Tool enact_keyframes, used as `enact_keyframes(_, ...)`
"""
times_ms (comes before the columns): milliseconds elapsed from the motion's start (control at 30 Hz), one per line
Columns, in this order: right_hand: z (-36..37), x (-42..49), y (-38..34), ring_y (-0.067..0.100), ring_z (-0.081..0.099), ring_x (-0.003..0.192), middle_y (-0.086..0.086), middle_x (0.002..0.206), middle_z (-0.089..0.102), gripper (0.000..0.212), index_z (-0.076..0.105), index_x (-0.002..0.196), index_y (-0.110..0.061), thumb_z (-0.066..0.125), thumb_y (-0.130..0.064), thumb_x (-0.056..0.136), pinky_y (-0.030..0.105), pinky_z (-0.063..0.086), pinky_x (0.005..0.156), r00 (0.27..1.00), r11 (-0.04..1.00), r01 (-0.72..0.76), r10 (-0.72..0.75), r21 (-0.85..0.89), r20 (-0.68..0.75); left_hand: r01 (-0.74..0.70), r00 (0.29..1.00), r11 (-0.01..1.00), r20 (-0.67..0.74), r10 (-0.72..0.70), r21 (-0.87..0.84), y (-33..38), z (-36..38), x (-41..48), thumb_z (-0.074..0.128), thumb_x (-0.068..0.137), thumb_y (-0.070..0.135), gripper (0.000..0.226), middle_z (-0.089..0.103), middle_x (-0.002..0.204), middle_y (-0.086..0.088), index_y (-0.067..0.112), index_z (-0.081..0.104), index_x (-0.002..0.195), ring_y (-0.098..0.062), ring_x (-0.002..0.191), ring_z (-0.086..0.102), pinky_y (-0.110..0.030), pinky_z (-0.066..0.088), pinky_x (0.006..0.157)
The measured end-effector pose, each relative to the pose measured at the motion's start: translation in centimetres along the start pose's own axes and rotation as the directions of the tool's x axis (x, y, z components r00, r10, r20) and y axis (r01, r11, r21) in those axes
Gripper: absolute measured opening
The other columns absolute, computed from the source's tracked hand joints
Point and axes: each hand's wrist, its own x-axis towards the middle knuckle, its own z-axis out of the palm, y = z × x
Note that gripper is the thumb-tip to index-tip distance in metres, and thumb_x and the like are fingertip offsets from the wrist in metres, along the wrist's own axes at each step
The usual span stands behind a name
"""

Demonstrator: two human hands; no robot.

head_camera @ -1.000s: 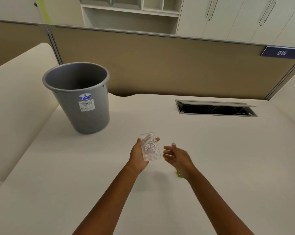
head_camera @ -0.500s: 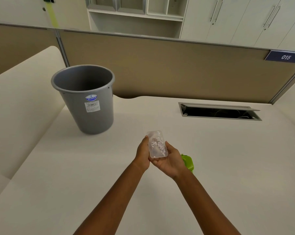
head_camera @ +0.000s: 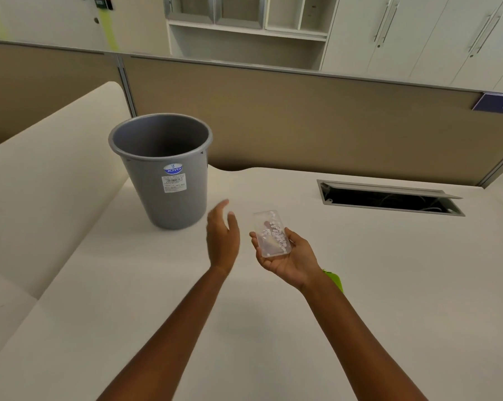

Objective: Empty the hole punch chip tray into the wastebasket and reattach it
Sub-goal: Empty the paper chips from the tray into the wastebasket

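Observation:
A clear plastic chip tray (head_camera: 272, 234) holding several white paper dots lies in my right hand (head_camera: 290, 260), palm up, fingers curled around it. My left hand (head_camera: 222, 237) hovers just left of the tray, open and holding nothing, fingers pointing toward the grey wastebasket (head_camera: 164, 169). The wastebasket stands upright on the desk at the left, its mouth open. A green hole punch (head_camera: 334, 280) lies on the desk, mostly hidden behind my right wrist.
The white desk (head_camera: 389, 285) is bounded at the back by a beige partition (head_camera: 302, 120). An open cable slot (head_camera: 389, 198) is cut into the desk at the back right. A second desk surface rises to the left.
The tray passed from my left hand to my right hand. My left hand let go and moved left toward the wastebasket. The view shifted, so the wastebasket appears nearer the centre.

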Motion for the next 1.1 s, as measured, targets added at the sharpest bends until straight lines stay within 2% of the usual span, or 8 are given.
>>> enact_keyframes(133, 2.7, 1.3, -0.6, 0.028, 0.058, 0.086, 0.023, 0.101, 0.06, 0.045, 0.056, 0.1, 0.0, 0.026, -0.033, 0.096, 0.032, 0.058, 0.059, 1.0, 0.999, -0.014, 0.015, -0.047, 0.023, -0.196, 0.953, 0.969, -0.202, 0.225, 0.152, 1.2, -3.4, 4.2, 0.045, 0.093, 0.005, 0.036, 0.047, 0.136, -0.024, -0.002, 0.048, 0.128, -0.036, 0.126, 0.045, -0.044, 0.04, 0.105)
enact_keyframes(233, 5.1, 2.5, -1.2, 0.029, 0.058, 0.087, 0.023, 0.103, 0.06, 0.042, 0.055, 0.101, -0.001, 0.027, -0.031, 0.094, 0.033, 0.058, 0.061, 0.999, 0.997, -0.011, 0.015, -0.075, 0.049, -0.24, 0.926, 0.927, -0.218, 0.308, 0.289, 1.6, -6.2, 8.1, 0.047, 0.092, 0.012, 0.044, 0.038, 0.144, -0.023, 0.002, 0.041, 0.134, -0.036, 0.134, 0.036, -0.044, 0.036, 0.11)
enact_keyframes(400, 9.8, 5.2, -2.0, 0.031, 0.059, 0.089, 0.024, 0.103, 0.059, 0.036, 0.054, 0.099, -0.002, 0.03, -0.029, 0.094, 0.036, 0.058, 0.063, 0.996, 0.991, 0.021, -0.01, -0.136, 0.085, -0.121, 0.961, 0.87, -0.164, 0.223, 0.477, 0.7, -10.5, 13.7, 0.055, 0.088, 0.038, 0.073, 0.015, 0.154, -0.023, 0.005, 0.022, 0.144, -0.036, 0.143, 0.014, -0.046, 0.025, 0.114)
enact_keyframes(633, 16.0, 9.6, -2.7, 0.029, 0.057, 0.088, 0.021, 0.102, 0.057, 0.036, 0.052, 0.106, -0.002, 0.028, -0.026, 0.094, 0.035, 0.051, 0.071, 0.995, 0.959, 0.059, -0.036, -0.276, 0.09, 0.018, 0.99, 0.873, -0.134, 0.054, 0.487, -0.9, -12.5, 17.1, 0.059, 0.082, 0.049, 0.093, 0.006, 0.155, -0.023, 0.005, 0.01, 0.146, -0.039, 0.143, 0.009, -0.05, 0.021, 0.115)
enact_keyframes(833, 20.4, 12.8, -2.0, 0.027, 0.054, 0.086, 0.018, 0.14, 0.046, 0.047, 0.042, 0.133, -0.005, 0.028, -0.03, 0.096, 0.033, 0.048, 0.072, 0.997, 0.93, 0.069, -0.049, -0.36, 0.064, 0.078, 0.994, 0.91, -0.102, -0.039, 0.408, -1.6, -12.1, 17.7, 0.062, 0.08, 0.047, 0.097, 0.004, 0.156, -0.021, 0.002, 0.007, 0.146, -0.036, 0.144, 0.01, -0.047, 0.024, 0.115)
enact_keyframes(933, 21.9, 13.7, -1.3, 0.024, 0.052, 0.081, 0.019, 0.134, 0.05, 0.048, 0.042, 0.134, -0.004, 0.031, -0.031, 0.096, 0.03, 0.047, 0.068, 0.997, 0.857, 0.077, -0.076, -0.51, 0.024, 0.089, 0.993, 0.911, -0.112, -0.047, 0.404, -1.7, -12.0, 17.8, 0.061, 0.081, 0.046, 0.097, 0.003, 0.157, -0.019, -0.001, 0.008, 0.146, -0.035, 0.144, 0.009, -0.045, 0.023, 0.115)
enact_keyframes(1000, 22.8, 14.4, -0.8, 0.02, 0.05, 0.075, 0.017, 0.113, 0.054, 0.048, 0.04, 0.135, -0.004, 0.033, -0.03, 0.095, 0.027, 0.045, 0.063, 0.993, 0.777, 0.1, -0.118, -0.622, 0.012, 0.084, 0.993, 0.911, -0.115, -0.04, 0.405, -1.7, -12.0, 17.8, 0.061, 0.081, 0.046, 0.097, 0.003, 0.157, -0.019, -0.003, 0.008, 0.145, -0.034, 0.144, 0.009, -0.043, 0.022, 0.115)
enact_keyframes(1100, 23.9, 15.5, 0.0, 0.018, 0.049, 0.071, 0.011, 0.099, 0.053, 0.044, 0.044, 0.132, -0.006, 0.039, -0.027, 0.093, 0.029, 0.047, 0.064, 0.96, 0.548, 0.165, -0.279, -0.82, 0.007, 0.079, 0.993, 0.917, -0.116, -0.036, 0.392, -1.9, -12.1, 18.0, 0.062, 0.081, 0.045, 0.098, 0.002, 0.156, -0.02, -0.005, 0.007, 0.145, -0.034, 0.144, 0.008, -0.043, 0.02, 0.116)
